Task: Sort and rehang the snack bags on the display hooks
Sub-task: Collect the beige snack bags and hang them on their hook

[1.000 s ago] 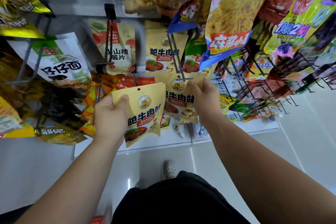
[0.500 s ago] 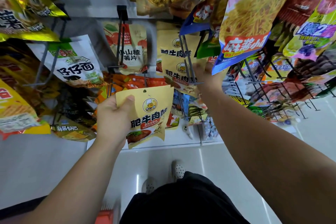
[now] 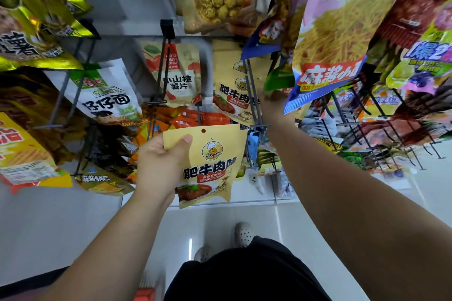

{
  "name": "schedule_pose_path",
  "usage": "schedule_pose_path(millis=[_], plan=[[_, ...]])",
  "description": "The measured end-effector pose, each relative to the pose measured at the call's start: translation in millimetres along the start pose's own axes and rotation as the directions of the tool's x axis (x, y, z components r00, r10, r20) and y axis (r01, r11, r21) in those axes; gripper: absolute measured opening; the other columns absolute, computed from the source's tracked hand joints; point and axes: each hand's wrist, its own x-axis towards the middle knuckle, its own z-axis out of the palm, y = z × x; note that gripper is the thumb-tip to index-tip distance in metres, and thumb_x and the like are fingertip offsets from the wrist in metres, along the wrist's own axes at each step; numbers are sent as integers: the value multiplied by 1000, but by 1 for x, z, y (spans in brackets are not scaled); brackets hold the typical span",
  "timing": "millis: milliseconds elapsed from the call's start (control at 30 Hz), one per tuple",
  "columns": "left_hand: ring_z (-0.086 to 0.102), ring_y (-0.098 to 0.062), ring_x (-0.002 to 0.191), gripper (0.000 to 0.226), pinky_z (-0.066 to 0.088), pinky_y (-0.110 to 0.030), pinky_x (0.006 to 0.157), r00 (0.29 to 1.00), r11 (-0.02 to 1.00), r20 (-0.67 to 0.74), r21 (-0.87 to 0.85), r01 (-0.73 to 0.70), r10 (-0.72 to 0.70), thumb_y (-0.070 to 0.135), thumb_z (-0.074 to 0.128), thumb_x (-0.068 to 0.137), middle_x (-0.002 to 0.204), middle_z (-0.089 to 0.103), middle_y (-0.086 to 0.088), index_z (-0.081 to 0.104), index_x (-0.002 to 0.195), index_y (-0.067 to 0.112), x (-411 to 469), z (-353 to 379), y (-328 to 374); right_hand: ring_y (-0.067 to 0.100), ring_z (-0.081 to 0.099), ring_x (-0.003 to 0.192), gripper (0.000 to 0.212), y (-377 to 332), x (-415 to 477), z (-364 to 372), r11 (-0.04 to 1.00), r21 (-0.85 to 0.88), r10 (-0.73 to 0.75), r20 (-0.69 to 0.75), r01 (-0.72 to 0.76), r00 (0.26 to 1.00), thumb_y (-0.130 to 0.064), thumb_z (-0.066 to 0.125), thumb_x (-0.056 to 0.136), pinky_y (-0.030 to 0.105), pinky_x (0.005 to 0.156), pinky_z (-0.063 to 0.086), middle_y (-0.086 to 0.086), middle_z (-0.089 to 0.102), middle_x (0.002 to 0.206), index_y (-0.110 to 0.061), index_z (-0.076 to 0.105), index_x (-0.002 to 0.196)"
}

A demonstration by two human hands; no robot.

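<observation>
The display rack consists of a grey back panel (image 3: pixel 137 2) fitted with dark wire hooks. One hook (image 3: pixel 164 66) at the centre carries a cream hawthorn-crisp bag (image 3: pixel 182 76). The hook (image 3: pixel 253 95) beside it to the right carries matching yellow beef-flavour bags (image 3: pixel 230 95), stacked front to back. A hook (image 3: pixel 66 90) toward the left edge carries a white and green noodle bag (image 3: pixel 107 95). Hooks (image 3: pixel 381 115) along the right edge carry mixed bags. A white base ledge (image 3: pixel 220 203) runs along the bottom above the pale tiled floor (image 3: pixel 61 227).

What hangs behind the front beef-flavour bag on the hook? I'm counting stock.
Behind the front beef-flavour bag on the hook, one matching yellow bag shows its chef logo above. Any further bags are covered. The left hand holds another.
</observation>
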Motion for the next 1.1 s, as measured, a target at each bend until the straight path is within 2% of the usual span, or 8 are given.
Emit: schedule_pose_path(millis=[67,133,267,400,567,633,867,1100], plan=[[76,-11,69,8,57,-22,55,1000,1000,-10,-14,4,-4,5,67,95,79,80,2,75,96,9,1,0,-1,24,64,88,57,-16,-35,-12,992,77,95,71,-100,993,-58,66,79,42,81,54,11,71,103,-14,65,114],[75,-11,68,8,57,-22,56,1000,1000,-15,-23,2,-2,4,69,94,78,79,3,75,94,9,2,-1,-1,21,61,80,49,-11,-70,-25,989,95,91,180,-110,979,-60,60,91,38,72,49,10,71,93,-13,68,104],[74,-11,64,11,57,-24,55,1000,999,-8,-41,-6,5,4,70,94,73,79,5,73,88,13,2,1,-1,28,68,104,52,0,-119,-41,980,158,76,273,-123,959,-69,49,85,46,88,56,5,72,110,-24,66,108],[73,-8,63,10,57,-21,55,1000,998,1,-68,-6,6,2,71,92,72,78,6,73,88,11,-2,5,-1,28,69,104,54,4,-144,-51,979,193,-14,377,-63,926,-69,48,88,43,88,58,6,74,106,-23,69,106],[77,-27,82,4,63,-40,71,1000,999,11,-39,18,-18,7,74,91,88,80,-9,74,95,7,-9,7,-5,14,76,90,24,1,-151,-57,992,122,-43,455,-14,889,-29,76,91,34,77,60,0,79,98,-13,72,109],[77,-31,84,4,63,-44,75,999,999,26,-32,28,-27,9,73,93,91,80,-11,74,96,8,-11,7,-7,16,77,85,21,2,-153,-58,997,73,-19,450,-16,893,-24,80,87,37,74,63,1,80,93,-15,75,105],[76,-12,75,23,60,-24,62,997,1000,81,28,0,-2,19,55,105,83,80,2,73,93,14,-22,4,-9,12,75,72,1,2,-151,-67,992,109,11,397,-59,918,-15,79,88,36,65,60,-3,79,79,-14,79,87],[69,-1,66,31,52,-19,58,1000,1000,31,19,-2,1,25,48,108,78,78,6,73,92,17,-24,5,-9,20,68,68,20,6,-145,-81,990,137,-15,343,-35,939,-16,72,94,39,61,57,12,75,75,-1,75,82]])
